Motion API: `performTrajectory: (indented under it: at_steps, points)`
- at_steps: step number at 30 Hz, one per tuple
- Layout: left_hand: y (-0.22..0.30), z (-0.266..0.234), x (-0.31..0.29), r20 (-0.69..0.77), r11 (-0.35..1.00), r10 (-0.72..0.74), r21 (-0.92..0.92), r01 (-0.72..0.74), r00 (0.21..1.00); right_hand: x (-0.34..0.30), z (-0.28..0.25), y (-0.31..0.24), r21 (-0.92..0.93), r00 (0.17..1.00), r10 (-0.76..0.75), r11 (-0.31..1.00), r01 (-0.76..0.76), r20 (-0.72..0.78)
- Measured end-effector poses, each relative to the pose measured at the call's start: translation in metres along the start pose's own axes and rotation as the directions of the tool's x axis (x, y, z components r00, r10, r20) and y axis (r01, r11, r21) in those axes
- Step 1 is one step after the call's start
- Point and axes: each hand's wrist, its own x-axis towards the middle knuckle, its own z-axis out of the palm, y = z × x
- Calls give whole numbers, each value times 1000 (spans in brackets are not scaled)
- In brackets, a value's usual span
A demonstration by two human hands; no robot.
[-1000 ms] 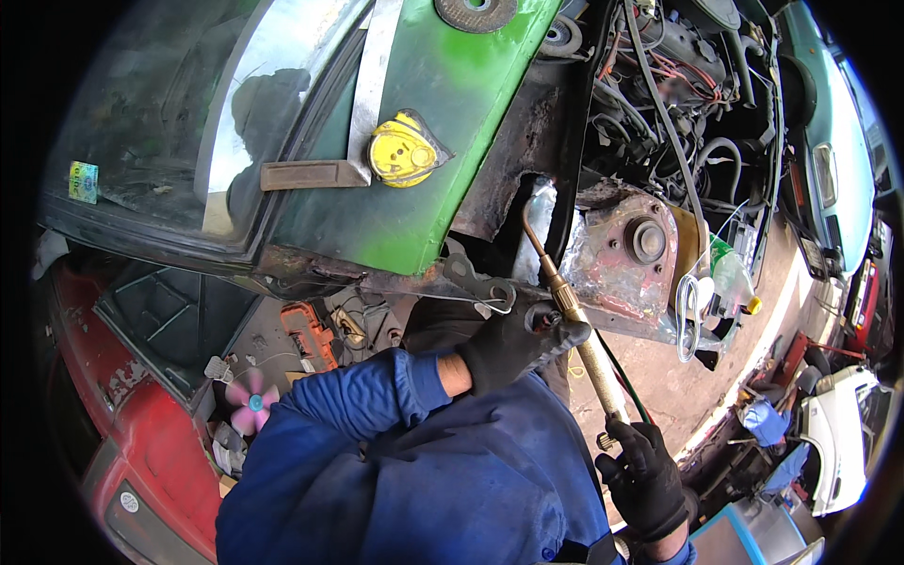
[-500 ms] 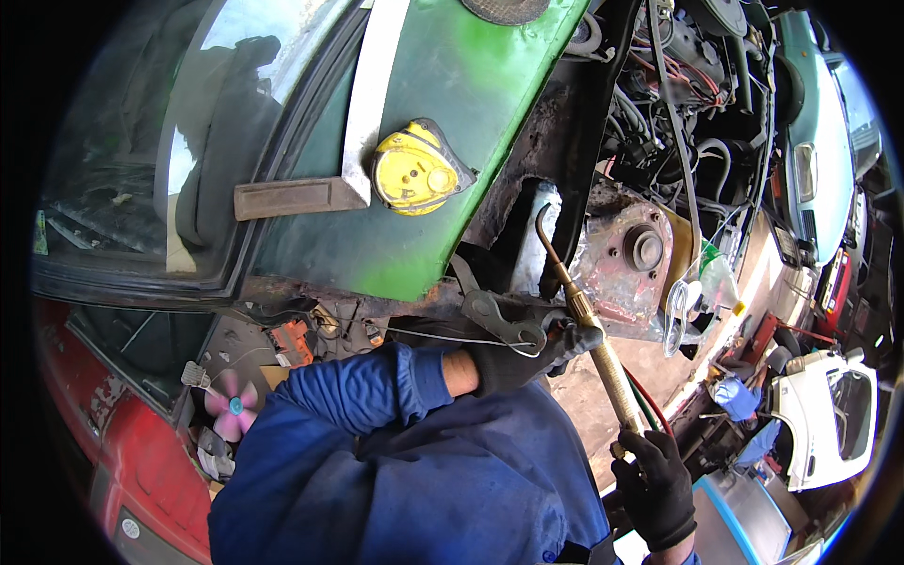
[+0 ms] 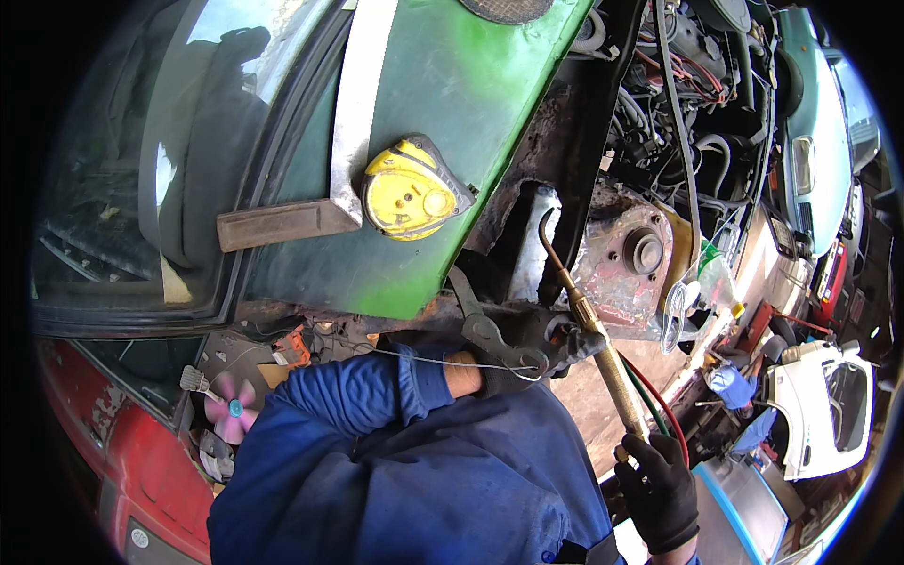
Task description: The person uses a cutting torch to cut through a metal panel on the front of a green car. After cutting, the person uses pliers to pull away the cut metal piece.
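A brass gas welding torch (image 3: 617, 381) slants up and left, its thin curved copper tip near the rusty opening beside the green panel. My right hand (image 3: 659, 490), black-gloved, is closed round its lower end by the valve knobs. My left hand (image 3: 537, 353), also gloved, is closed on a grey plier-like metal tool (image 3: 485, 331); its fingertips meet the torch's neck. A thin metal wire (image 3: 443, 360) runs across the left wrist and curls near the tool; how it is held is hidden. Red and green hoses (image 3: 659, 400) lie alongside the torch. No flame shows.
On the green car panel (image 3: 414, 273) rest a yellow tape measure (image 3: 407, 193) and a metal square (image 3: 292, 224). An engine bay (image 3: 697, 113) opens at the upper right. A red car body (image 3: 141, 461) and a pink fan (image 3: 231, 407) are lower left, a white car door (image 3: 819, 414) right.
The view has shifted slightly, so the square and tape measure appear lower and farther left. The torch tip has dipped slightly against the metal behind it. Both hands keep their grips.
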Motion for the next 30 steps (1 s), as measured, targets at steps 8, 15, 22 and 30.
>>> performTrajectory:
  at_steps: [8,15,22,30]
  points:
    - [-10,14,-6,-363,996,-92,-41,82,927,1,1,0,31,1000,14,999,-14,-5]
    - [9,27,-7,-164,955,177,268,-129,971,1,2,2,-13,999,-27,1000,27,-23]
    - [7,27,-9,-189,990,4,-137,-31,982,2,5,4,-58,997,-63,996,61,-40]
    - [8,32,-12,-243,924,144,379,-43,959,3,5,4,-86,998,-60,995,57,-35]
